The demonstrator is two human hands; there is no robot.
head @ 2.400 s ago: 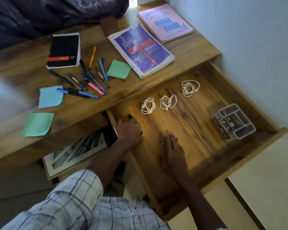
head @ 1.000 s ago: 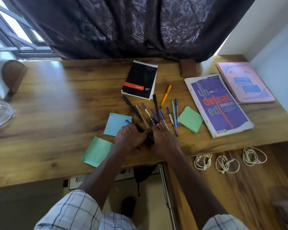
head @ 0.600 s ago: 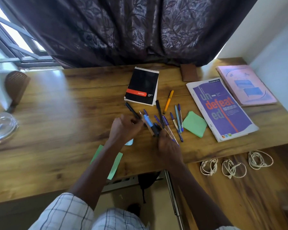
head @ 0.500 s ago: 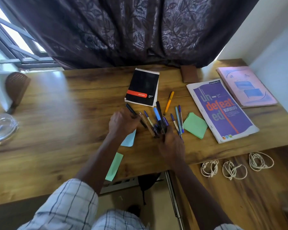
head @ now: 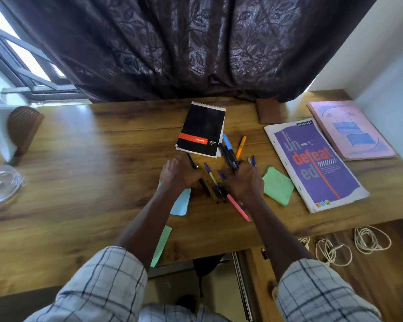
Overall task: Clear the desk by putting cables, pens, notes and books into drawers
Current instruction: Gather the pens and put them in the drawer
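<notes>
Head view: pen-gathering step, with both hands closing on the scattered pens.

Nearest, plaid sleeves frame the open drawer (head: 370, 282) at lower right, where three coiled cables (head: 330, 252) already lie; its front is cut off by the frame edge. On the wooden surface (head: 79, 182), the left hand (head: 180, 174) curls around a black pen, while the right hand (head: 244, 180) presses down on the pens (head: 215, 184), sweeping them together; whether it grips any is not clear. A pink pen (head: 238, 208) trails nearest. Blue and green notes (head: 277, 185) lie partly under the arms. Farther off rest a black notepad (head: 201, 132) and two books (head: 316, 163). The next move likely calls for bunching the pens into one grasp and carrying them to the drawer.
</notes>
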